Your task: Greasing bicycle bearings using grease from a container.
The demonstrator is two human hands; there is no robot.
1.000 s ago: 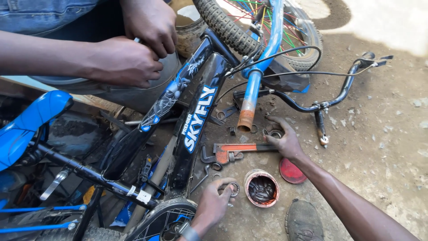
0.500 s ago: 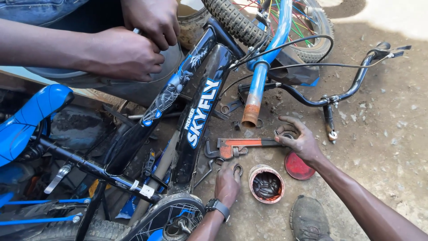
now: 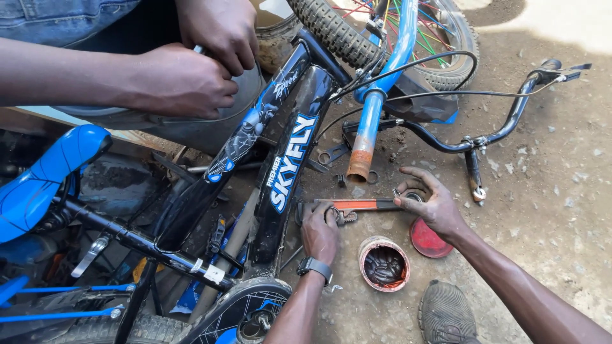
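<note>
My left hand (image 3: 320, 233), with a dark watch on the wrist, reaches under the black bicycle frame (image 3: 290, 159), its fingers curled around the head of an orange-handled wrench (image 3: 360, 205) that lies on the dirt. My right hand (image 3: 435, 207) rests with spread fingers over a small metal ring (image 3: 415, 195) on the ground, thumb touching the wrench's handle end. An open round tin of dark grease (image 3: 384, 264) sits just below both hands, with its red lid (image 3: 428, 239) beside it. A rusty blue fork tube (image 3: 364, 150) ends above the wrench.
Another person's two hands (image 3: 191, 70) work on a part at the top left. A blue saddle (image 3: 44, 175) is at left, black handlebars (image 3: 484, 137) with cables lie at right, and a knobby tyre (image 3: 331, 28) stands at the top. My shoe (image 3: 446, 315) is at the bottom.
My left hand has moved up from beside the grease tin and closed on the wrench head. My right hand has stayed over the metal ring, fingers spreading slightly.
</note>
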